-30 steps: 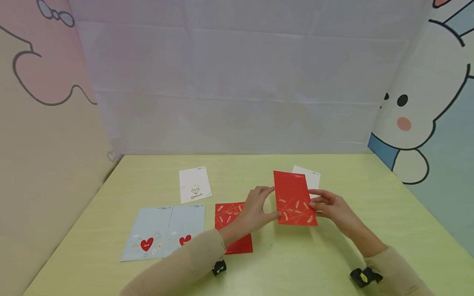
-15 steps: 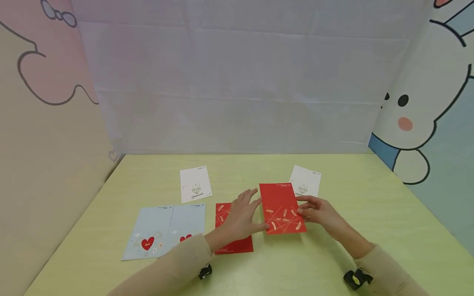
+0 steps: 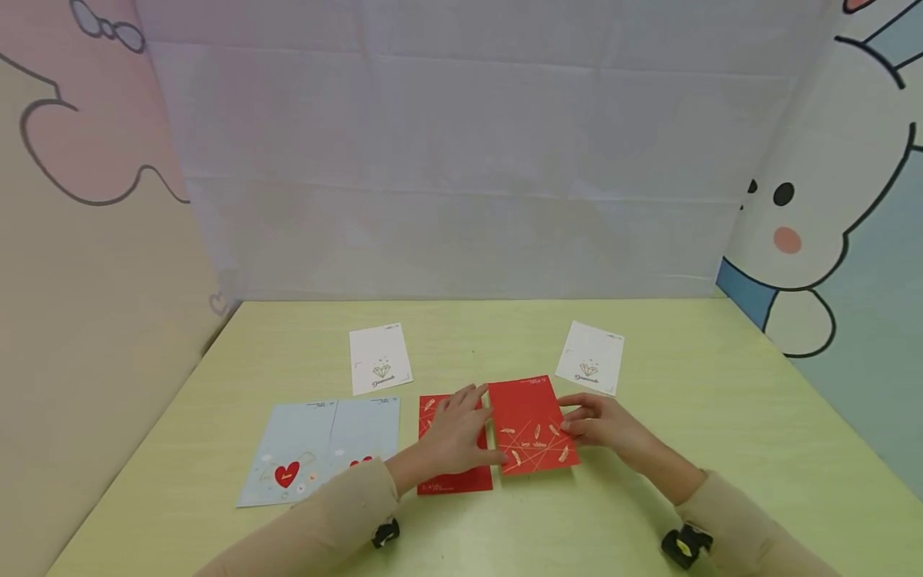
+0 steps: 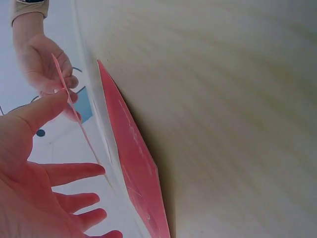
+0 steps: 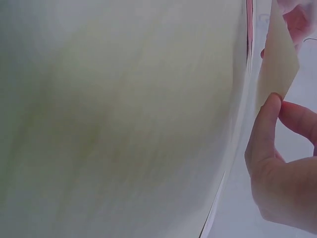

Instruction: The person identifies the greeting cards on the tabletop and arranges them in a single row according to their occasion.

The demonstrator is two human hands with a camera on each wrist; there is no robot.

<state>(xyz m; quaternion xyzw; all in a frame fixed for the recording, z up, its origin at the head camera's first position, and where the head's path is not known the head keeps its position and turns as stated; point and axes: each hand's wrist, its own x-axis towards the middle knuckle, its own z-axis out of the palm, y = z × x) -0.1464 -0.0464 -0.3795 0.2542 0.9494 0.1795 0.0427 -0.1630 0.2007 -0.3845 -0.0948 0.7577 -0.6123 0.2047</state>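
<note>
A red card (image 3: pixel 530 425) with gold feather prints is held tilted above the table. My right hand (image 3: pixel 613 433) pinches its right edge between thumb and fingers; the right wrist view shows the pale back of the card (image 5: pixel 280 64) in that pinch. Along the card's left edge lies my left hand (image 3: pixel 454 437), its thumb and index fingertip at the edge and the fingers spread fairly straight. Beneath the left hand, a second red card (image 3: pixel 461 482) lies on the table, partly covered; the left wrist view shows this card (image 4: pixel 133 163) close below the raised one.
Two light blue cards with red hearts, a left one (image 3: pixel 288 441) and a right one (image 3: pixel 368 429), lie side by side on the left. Farther back are two white diamond-print cards, one left (image 3: pixel 378 361) and one right (image 3: pixel 591 357). A white cloth (image 3: pixel 469 160) hangs behind the table (image 3: pixel 649 336).
Both hands have brought the raised red card left, nearer and lower, close to the red card on the table. The right white card has come fully into view.
</note>
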